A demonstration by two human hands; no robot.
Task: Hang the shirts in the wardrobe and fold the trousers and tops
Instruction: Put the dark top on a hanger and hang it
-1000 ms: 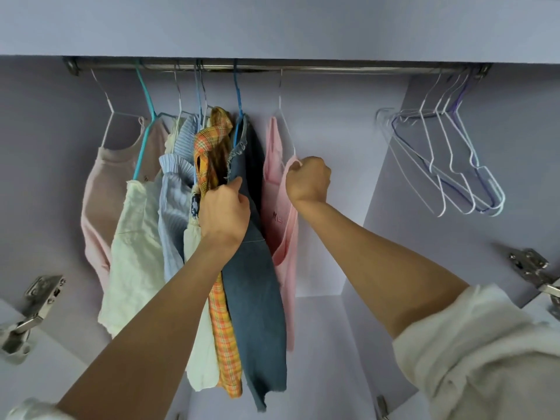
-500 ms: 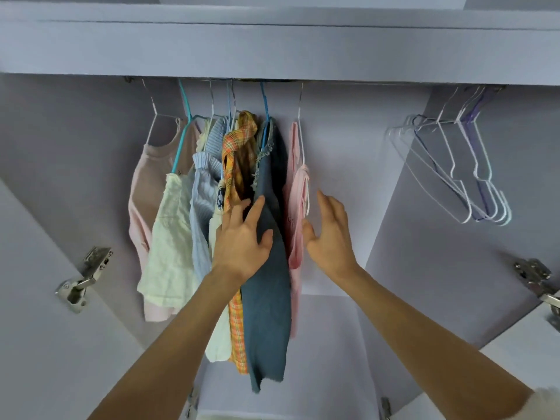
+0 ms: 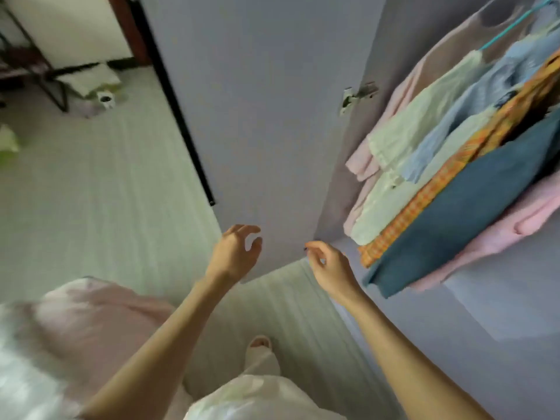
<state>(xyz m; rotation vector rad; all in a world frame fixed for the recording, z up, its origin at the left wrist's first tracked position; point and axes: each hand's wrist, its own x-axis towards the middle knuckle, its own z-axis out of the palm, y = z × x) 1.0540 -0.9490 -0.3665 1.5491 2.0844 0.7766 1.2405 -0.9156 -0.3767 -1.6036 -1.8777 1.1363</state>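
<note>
Several hung garments fill the wardrobe at the upper right: a pale pink top [image 3: 391,116], a cream one [image 3: 418,113], a light blue striped shirt [image 3: 472,98], an orange plaid shirt [image 3: 448,174], a dark blue garment [image 3: 463,213] and a pink shirt [image 3: 515,225]. My left hand [image 3: 233,253] hangs in mid-air before the open wardrobe door [image 3: 266,110], fingers loosely curled, holding nothing. My right hand [image 3: 330,265] is also free, just left of the dark blue hem, fingers relaxed. A pink and white pile of clothes [image 3: 75,322] lies blurred at the lower left.
The lilac door stands open in the middle, with a metal hinge [image 3: 357,93] near the wardrobe side. Pale striped flooring [image 3: 106,183] spreads to the left. A dark metal frame [image 3: 39,71] and small items stand at the far upper left. My foot [image 3: 259,344] shows below.
Both hands have left the hung clothes and dropped away from the rail. My view has swung left and down, from the wardrobe interior to the door, the floor and the clothes pile.
</note>
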